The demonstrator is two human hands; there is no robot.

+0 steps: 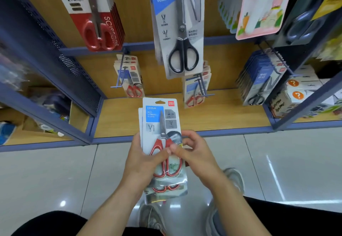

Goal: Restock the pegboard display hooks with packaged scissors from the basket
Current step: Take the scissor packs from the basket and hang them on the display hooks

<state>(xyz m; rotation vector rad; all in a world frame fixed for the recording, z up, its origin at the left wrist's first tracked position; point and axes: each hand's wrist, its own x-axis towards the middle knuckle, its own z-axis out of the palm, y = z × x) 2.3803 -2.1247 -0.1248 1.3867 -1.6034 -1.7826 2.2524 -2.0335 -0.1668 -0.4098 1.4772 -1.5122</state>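
In the lower centre of the frame the person crouches before the low shelf and holds a stack of packaged scissors [166,191] with red handles. The left hand [142,160] grips the stack from its left side, with the thumb laid over the front. The right hand [194,150] pinches the right edge of the front pack [160,117] with curled fingers, so I judge that one pack is being separated from the others. The basket is not in view.

Above the hands two blue hooks carry the same kind of red-handled packs: the left hook [120,73] at centre left and the middle hook [202,85] just right of centre. Either one looks like a correct destination, and I cannot tell which is more full.

To do this step well, the right hand should slide only the front pack free, while the left hand keeps the others pressed together so they do not fan out or drop. The plastic looks smooth and may slip. After that, the hang hole [160,102] at the top of the card must go over the hook tip, with the printed side facing out like the packs [133,84] hanging there.
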